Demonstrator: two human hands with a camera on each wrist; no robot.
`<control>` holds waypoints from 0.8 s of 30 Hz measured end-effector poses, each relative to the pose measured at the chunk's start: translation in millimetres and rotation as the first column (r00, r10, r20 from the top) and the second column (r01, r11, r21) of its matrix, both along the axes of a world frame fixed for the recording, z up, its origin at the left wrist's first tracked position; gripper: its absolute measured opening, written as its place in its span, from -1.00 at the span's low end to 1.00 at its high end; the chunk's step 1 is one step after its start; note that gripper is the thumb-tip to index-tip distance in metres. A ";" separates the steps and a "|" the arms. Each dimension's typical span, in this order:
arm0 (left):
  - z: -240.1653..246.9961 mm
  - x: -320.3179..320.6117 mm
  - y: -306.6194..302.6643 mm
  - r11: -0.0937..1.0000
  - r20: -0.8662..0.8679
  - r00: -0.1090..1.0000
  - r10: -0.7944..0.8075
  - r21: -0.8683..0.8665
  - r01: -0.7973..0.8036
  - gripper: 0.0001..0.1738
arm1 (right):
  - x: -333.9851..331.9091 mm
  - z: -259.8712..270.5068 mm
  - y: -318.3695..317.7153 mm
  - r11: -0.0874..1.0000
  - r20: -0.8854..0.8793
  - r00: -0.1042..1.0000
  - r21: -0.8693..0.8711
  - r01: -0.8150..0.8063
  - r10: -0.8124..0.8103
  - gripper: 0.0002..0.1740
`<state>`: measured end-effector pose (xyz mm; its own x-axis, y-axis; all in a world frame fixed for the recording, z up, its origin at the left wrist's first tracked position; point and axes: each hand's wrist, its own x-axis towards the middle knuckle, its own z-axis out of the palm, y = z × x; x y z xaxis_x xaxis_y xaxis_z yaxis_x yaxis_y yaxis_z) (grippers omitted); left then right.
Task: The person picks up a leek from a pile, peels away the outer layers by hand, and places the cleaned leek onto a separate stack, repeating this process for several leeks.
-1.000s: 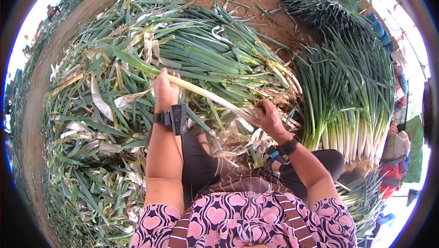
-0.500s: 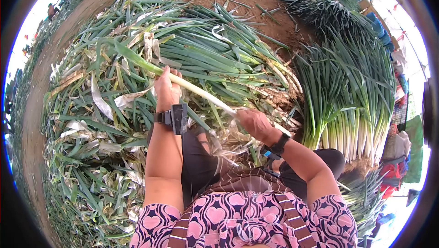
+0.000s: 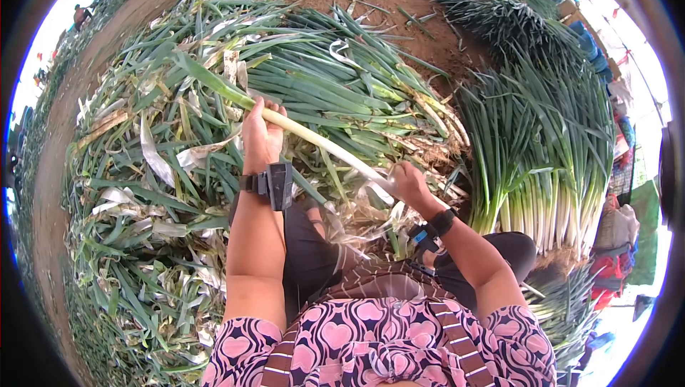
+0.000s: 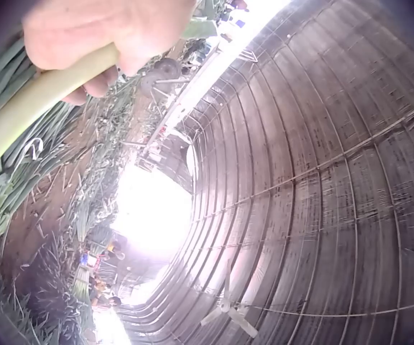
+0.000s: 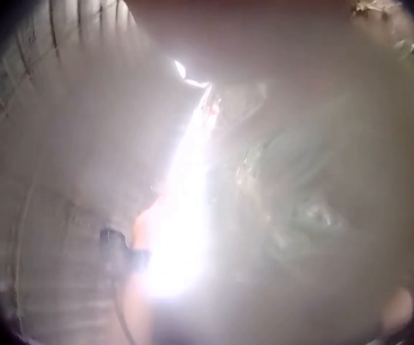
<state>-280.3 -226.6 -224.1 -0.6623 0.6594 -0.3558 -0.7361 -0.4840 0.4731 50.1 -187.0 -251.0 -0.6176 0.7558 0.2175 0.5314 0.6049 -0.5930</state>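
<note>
A long leek [image 3: 321, 141] with a pale stem and a green top lies slantwise across the head view. The left hand [image 3: 262, 134] grips it near where the stem turns green; in the left wrist view that hand [image 4: 106, 36] wraps round the stem [image 4: 42, 100]. At the root end, the right hand [image 3: 412, 186] has curled fingers pinching the stem or its loose outer skin; which of the two cannot be told. The right wrist view is hazy and hides the fingers' work.
Loose green leaves and dry peelings [image 3: 157, 230] cover the left side. A pile of leeks [image 3: 321, 80] lies ahead of the hands. Upright bundled leeks [image 3: 549, 144] stand at the right. Brown soil [image 3: 378, 1] shows beyond, and dark-trousered knees [image 3: 517, 253] are below.
The right hand moved from the root end up the stem to the left, then back right toward the roots. The left hand has kept its grip, almost still.
</note>
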 end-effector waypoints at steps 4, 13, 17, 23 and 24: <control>2.1 0.5 -1.0 1.000 -0.035 0.999 0.027 -0.003 -0.027 -0.88 | 21.4 -8.6 21.1 0.257 -0.157 0.756 -0.966 0.015 -0.635 -0.83; 2.6 0.3 -4.2 0.997 -0.037 0.996 0.077 -0.007 -0.078 -0.94 | 91.0 -14.6 62.3 0.345 -0.311 0.488 -0.939 -0.021 -0.815 -0.82; -6.1 -14.9 -6.6 0.993 -0.083 0.990 0.117 0.013 -0.116 -0.94 | 115.5 -31.3 72.3 0.488 -0.208 0.557 -0.767 0.417 -0.804 -0.83; -0.6 -21.1 -10.1 0.988 -0.094 0.984 0.150 -0.007 -0.151 -0.91 | 111.4 -10.5 35.6 0.537 -0.196 0.973 -0.838 -0.100 -0.125 -0.22; -3.1 -21.7 -9.6 0.990 -0.093 0.986 0.138 0.002 -0.139 -0.91 | 100.2 2.6 25.1 0.474 -0.244 0.967 -0.861 -0.182 -0.071 -0.21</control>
